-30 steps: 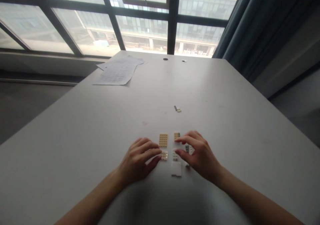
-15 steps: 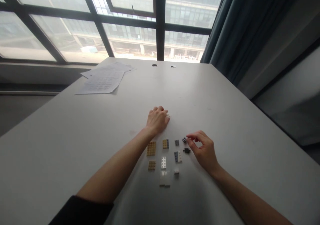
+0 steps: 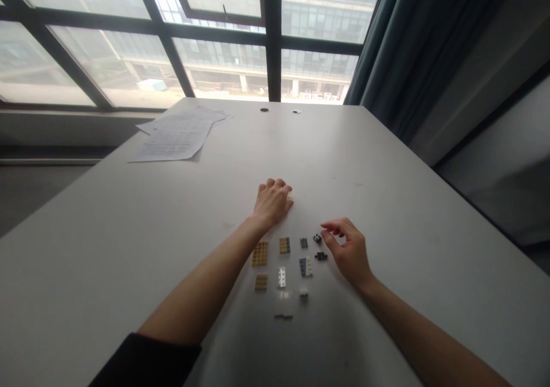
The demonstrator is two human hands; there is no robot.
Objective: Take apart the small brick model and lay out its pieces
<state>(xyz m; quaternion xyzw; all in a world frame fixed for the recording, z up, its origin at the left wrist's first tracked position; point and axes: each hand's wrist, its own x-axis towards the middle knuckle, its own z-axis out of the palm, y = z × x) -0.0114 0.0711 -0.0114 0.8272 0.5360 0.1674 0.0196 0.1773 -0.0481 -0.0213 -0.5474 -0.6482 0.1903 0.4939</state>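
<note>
My left hand rests on the table beyond the rows of toy bricks, fingers curled, with a small white piece partly visible between thumb and forefinger. Thumb and fingertips slightly apart, my right hand is just beside a small black studded brick. Below that brick lies a black piece with side pins. A small dark grey plate sits to their left. Nearer are a grey-and-white pair of plates and a small white brick.
Under my left forearm's edge is a tan plate, with another tan plate nearer. A tan-and-grey plate, a white plate and light flat pieces form a column. Printed papers lie far left on the white table.
My right fingertips have drawn slightly apart and up from the small black brick, which sits turned a little. My left hand has barely shifted.
</note>
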